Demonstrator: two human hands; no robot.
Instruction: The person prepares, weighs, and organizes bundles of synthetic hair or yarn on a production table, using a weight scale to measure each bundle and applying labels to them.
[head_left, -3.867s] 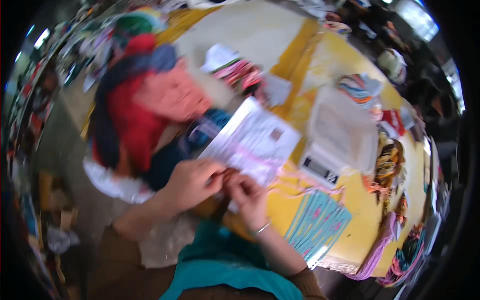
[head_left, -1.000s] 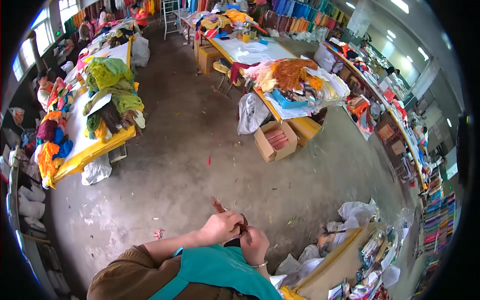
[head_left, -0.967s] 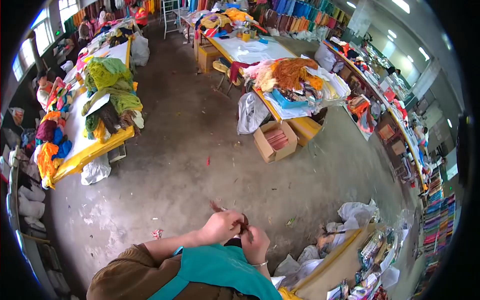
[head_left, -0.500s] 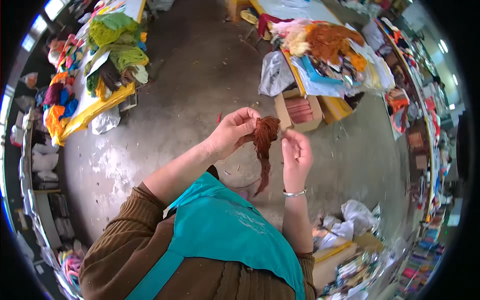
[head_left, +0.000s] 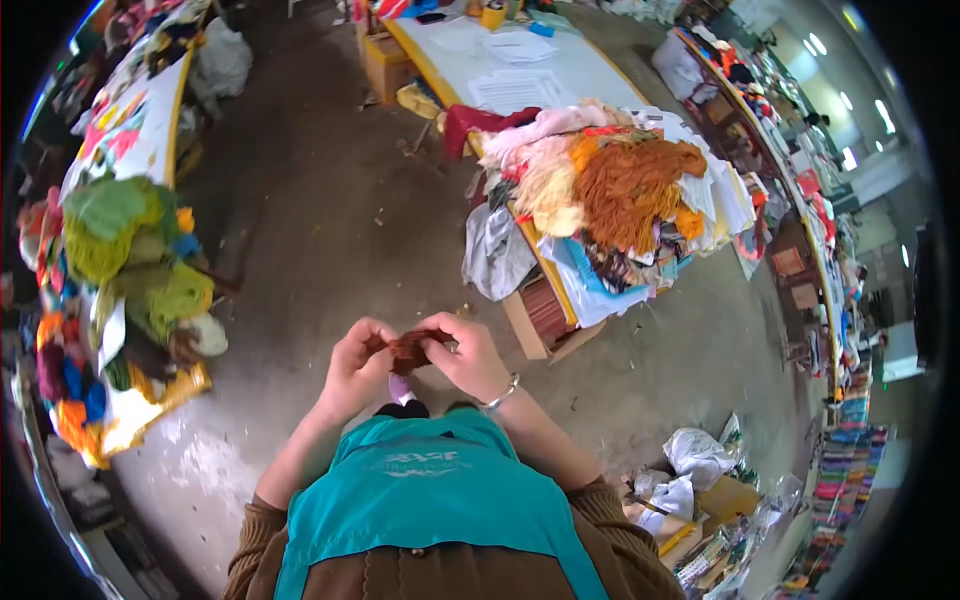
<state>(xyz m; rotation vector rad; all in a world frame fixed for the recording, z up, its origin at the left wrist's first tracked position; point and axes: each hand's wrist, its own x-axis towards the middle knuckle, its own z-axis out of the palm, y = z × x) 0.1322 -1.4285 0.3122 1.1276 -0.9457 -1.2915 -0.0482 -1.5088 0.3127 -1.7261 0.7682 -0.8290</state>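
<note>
From the wearer's head, one wide view looks forward and down over close hands.

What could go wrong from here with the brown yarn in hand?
The brown yarn, held between left hand and right hand over the floor, could drop if a pinch slips. Its strands might catch on the bracelet. The yarn pile at the table's near end could slide off if bumped.

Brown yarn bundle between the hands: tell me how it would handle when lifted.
The brown yarn bundle is probably floppy, being thin, soft-looking strands. It is likely light, small enough to fit between the left hand and right hand.
</note>
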